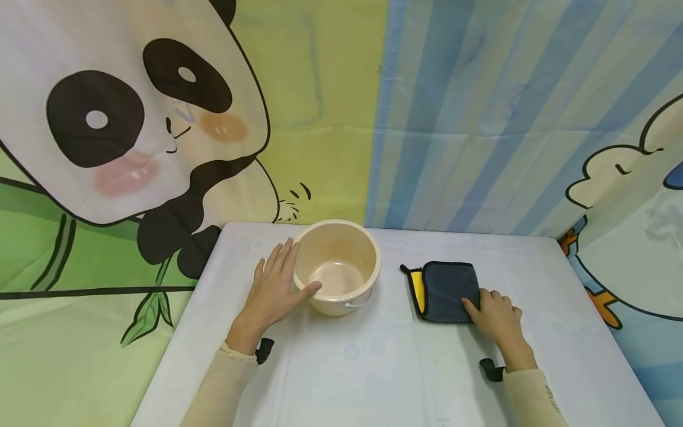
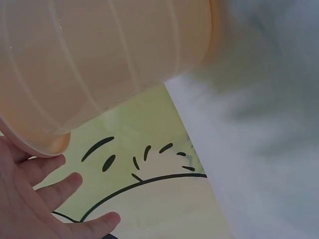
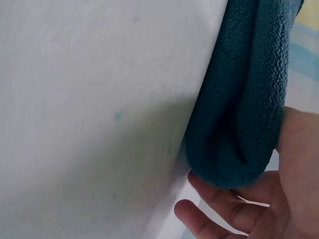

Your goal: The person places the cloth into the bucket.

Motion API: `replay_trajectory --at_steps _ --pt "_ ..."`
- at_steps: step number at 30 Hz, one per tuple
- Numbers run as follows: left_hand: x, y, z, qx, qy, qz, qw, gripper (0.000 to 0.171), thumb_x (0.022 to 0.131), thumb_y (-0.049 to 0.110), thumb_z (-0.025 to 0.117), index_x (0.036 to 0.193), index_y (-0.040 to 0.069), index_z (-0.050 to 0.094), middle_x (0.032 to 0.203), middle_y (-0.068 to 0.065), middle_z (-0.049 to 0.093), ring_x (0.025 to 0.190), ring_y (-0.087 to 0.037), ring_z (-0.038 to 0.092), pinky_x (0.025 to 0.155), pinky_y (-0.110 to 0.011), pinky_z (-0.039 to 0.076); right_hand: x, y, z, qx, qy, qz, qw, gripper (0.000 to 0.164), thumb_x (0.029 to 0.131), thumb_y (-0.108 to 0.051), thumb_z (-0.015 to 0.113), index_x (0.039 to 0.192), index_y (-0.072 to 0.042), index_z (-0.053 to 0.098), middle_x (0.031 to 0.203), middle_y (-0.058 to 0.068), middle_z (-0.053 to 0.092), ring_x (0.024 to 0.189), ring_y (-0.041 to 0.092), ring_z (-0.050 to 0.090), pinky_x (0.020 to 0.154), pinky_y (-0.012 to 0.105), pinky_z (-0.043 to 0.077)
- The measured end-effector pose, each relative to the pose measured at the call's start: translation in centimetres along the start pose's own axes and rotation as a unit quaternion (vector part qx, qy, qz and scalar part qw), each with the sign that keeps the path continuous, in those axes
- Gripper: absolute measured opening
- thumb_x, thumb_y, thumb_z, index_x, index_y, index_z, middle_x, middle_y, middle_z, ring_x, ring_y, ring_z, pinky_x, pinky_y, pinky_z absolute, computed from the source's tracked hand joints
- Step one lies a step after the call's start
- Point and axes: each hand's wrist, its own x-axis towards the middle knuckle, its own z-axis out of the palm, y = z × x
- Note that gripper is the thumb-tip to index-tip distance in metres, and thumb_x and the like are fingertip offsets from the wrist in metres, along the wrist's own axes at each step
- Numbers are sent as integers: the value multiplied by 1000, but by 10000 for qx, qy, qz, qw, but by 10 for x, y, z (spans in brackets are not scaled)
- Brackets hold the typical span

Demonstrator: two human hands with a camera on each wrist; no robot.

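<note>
A cream plastic bucket (image 1: pixel 337 303) with a thin white handle stands upright on the table. At its left side is my left hand (image 1: pixel 276 290), fingers straight and spread, with the thumb reaching over the near rim. In the left wrist view the fingertips (image 2: pixel 59 162) lie right at the bucket's rim. To the right, a folded dark grey-blue towel (image 1: pixel 450 292) with a yellow inner side and black edging lies flat. My right hand (image 1: pixel 498 317) holds its right edge, thumb on top. The right wrist view shows the towel's plush, rounded fold (image 3: pixel 234 124) with fingers beneath it.
A white cloth covers the table (image 1: pixel 373 367). Behind it hangs a printed backdrop (image 1: pixel 320 118) with a panda and blue stripes. Black wrist straps or mounts (image 1: pixel 264 351) sit at both wrists.
</note>
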Motion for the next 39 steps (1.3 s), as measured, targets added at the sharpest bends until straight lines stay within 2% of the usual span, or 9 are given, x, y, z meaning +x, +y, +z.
replay_trajectory --at_steps 7,13,18,23,31,39 --pt "-1 1 0 41 3 -11 10000 106 86 80 47 161 10 19 165 -7 18 151 -29 13 112 -68 12 3 -3 -2 223 208 -55 9995 56 99 -35 61 125 13 56 115 35 59 103 55 54 78 74 39" --pt "-1 1 1 71 14 13 10000 106 86 81 46 160 9 19 165 -8 19 150 -31 15 111 -68 14 4 -7 -7 614 294 -152 9976 47 99 -24 63 123 15 56 110 35 60 100 52 59 77 67 44" --pt "-2 1 1 -15 98 58 9999 107 87 79 48 160 7 18 165 -10 18 150 -32 15 111 -66 18 2 -13 -14 1415 605 -329 9875 40 100 -18 62 122 15 56 108 33 59 92 44 61 74 56 50" --pt "-2 0 2 -142 149 79 9998 108 87 77 51 160 5 17 165 -11 17 150 -31 15 111 -61 24 1 -20 -23 1789 1021 -483 9774 38 100 -20 63 122 11 59 108 29 61 86 39 65 69 48 53" --pt "-1 -1 3 -305 183 49 9994 109 86 78 52 160 5 17 165 -10 19 150 -29 17 108 -62 31 -2 -41 -46 1867 1395 -903 9683 33 100 -20 65 121 6 62 104 21 62 77 25 60 59 33 48" --pt "-2 -1 5 -257 151 12 9996 109 86 79 50 161 7 16 166 -8 16 150 -30 16 106 -64 32 1 -62 -72 1805 1659 -1401 9593 26 97 -14 67 116 4 63 98 16 60 67 19 52 54 30 43"
